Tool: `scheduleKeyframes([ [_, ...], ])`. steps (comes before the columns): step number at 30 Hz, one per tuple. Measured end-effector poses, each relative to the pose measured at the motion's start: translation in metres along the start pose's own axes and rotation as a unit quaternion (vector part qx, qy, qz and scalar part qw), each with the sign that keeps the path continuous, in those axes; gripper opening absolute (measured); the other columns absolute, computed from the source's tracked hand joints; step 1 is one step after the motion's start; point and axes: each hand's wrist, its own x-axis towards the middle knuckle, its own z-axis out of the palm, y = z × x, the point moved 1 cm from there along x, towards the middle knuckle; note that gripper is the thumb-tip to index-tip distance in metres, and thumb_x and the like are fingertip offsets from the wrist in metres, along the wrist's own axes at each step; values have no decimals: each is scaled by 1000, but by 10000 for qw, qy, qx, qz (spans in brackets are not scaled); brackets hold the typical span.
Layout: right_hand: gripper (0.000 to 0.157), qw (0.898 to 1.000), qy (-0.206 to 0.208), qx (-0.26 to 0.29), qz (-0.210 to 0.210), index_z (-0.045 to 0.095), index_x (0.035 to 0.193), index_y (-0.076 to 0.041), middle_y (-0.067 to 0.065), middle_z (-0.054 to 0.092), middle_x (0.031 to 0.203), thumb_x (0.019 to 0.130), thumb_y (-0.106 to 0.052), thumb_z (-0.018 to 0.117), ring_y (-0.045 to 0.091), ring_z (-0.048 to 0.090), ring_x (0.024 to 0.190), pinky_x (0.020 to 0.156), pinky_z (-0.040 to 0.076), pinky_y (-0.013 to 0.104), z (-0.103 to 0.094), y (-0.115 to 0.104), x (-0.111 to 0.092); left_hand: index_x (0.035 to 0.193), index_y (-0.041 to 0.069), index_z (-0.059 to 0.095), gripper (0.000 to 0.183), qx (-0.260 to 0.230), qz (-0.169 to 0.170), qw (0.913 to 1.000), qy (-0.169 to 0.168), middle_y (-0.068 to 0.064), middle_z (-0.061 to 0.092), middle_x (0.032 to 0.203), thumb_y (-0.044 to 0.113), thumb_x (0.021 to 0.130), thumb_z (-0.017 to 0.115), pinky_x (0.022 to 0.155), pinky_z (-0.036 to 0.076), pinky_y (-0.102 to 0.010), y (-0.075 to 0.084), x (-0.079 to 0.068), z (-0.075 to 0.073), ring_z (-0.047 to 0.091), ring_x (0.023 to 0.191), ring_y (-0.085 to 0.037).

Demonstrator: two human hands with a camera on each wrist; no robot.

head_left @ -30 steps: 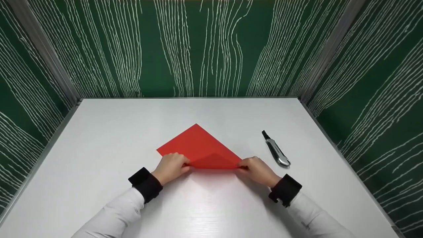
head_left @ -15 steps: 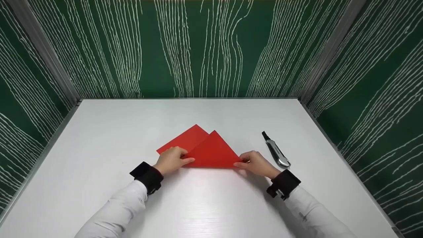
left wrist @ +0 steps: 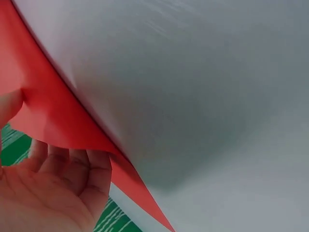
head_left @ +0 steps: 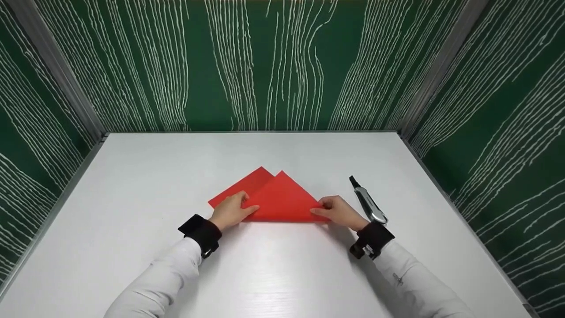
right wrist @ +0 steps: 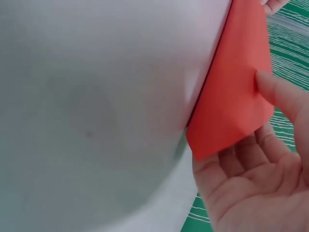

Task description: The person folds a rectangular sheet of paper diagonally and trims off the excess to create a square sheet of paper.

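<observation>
A red sheet of paper (head_left: 282, 201) lies folded over at the middle of the table, its front flap rising to a peak beside the rear corner. At its left side my left hand (head_left: 230, 210) pinches the flap, thumb on top and fingers behind, as the left wrist view shows on the paper (left wrist: 53, 106). My right hand (head_left: 340, 211) grips the right end of the fold the same way. In the right wrist view the thumb presses the face of the paper (right wrist: 231, 87) while the other fingers curl behind it.
A utility knife (head_left: 370, 204) with a silver and black handle lies just beyond my right hand. The white table (head_left: 145, 176) is bounded at the back and sides by green walls (head_left: 282, 66) with white wavy lines. Black bands (head_left: 202, 234) wrap both wrists.
The paper's near part has come up and over into a front flap, whose peak then shifted slightly left and away. Both hands moved a little away from the body, still holding the paper.
</observation>
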Motion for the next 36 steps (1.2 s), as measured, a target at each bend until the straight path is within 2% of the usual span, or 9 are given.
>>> scheduleKeyframes([
  [3, 22, 9997, 94, 16, 221, 71, 94, 4, -8, 53, 69, 95, -18, 72, 6, 47, 70, 67, 38, 18, 1, 1, 4, 123, 8, 55, 42, -8, 61, 9998, 165, -13, 72, 101, 37, 97, 70, 71, 50, -30, 1, 0, 3, 62, 72, -21],
  [7, 22, 9988, 180, 6, 465, 72, 100, 3, -8, 60, 75, 95, -18, 72, 7, 50, 75, 71, 41, 19, 1, 1, 8, 131, 8, 52, 45, 67, 338, 9983, 470, -14, 69, 127, 32, 98, 70, 88, 59, -44, 4, -2, 8, 70, 102, -30],
  [9, 24, 9981, 189, 15, 595, 72, 105, 3, -5, 63, 81, 95, -19, 72, 8, 52, 78, 71, 43, 19, 2, 1, 9, 133, 7, 52, 45, 237, 556, 9963, 615, -15, 66, 129, 28, 98, 70, 90, 60, -48, 6, -2, 10, 68, 109, -33],
  [15, 34, 9960, 140, 35, 880, 69, 118, 4, 9, 69, 97, 96, -22, 72, 13, 56, 84, 68, 46, 19, 3, -1, 12, 136, 11, 61, 36, 1037, 1314, 9825, 817, -16, 63, 128, 18, 101, 65, 85, 59, -50, 11, -3, 19, 64, 109, -36],
  [18, 36, 9961, 129, -13, 869, 68, 121, 5, 15, 72, 105, 96, -21, 71, 14, 58, 89, 72, 46, 20, 3, -2, 13, 135, 14, 65, 34, 1336, 1581, 9757, 725, -17, 62, 137, 15, 101, 64, 93, 58, -54, 12, -2, 21, 63, 118, -39],
  [21, 38, 9958, 100, 42, 911, 68, 124, 5, 17, 73, 107, 96, -21, 71, 14, 59, 89, 72, 47, 20, 5, -2, 14, 137, 13, 65, 36, 1565, 1637, 9729, 464, -17, 57, 147, 15, 102, 62, 106, 52, -59, 11, -1, 23, 58, 130, -42],
  [28, 40, 9967, 79, -98, 799, 66, 128, 4, 13, 71, 96, 97, -21, 70, 10, 57, 81, 70, 45, 20, 6, -2, 16, 146, 8, 57, 43, 1716, 1603, 9720, -105, -15, 53, 155, 23, 106, 50, 117, 43, -57, 11, -4, 24, 49, 142, -42],
  [33, 33, 9958, 403, -788, 216, 65, 125, 5, 21, 69, 101, 98, -13, 66, 23, 64, 87, 77, 51, 29, 13, -9, 14, 149, 8, 54, 47, 1782, 1543, 9714, -277, -15, 51, 157, 29, 108, 44, 117, 44, -55, 14, -8, 23, 47, 143, -43],
  [36, 28, 9859, 784, -1450, -290, 66, 123, 4, 25, 65, 113, 98, -8, 64, 35, 65, 101, 89, 56, 44, 21, -19, 10, 148, 8, 55, 48, 1900, 1573, 9688, -254, -16, 52, 156, 30, 107, 45, 113, 48, -54, 17, -11, 23, 50, 138, -42],
])
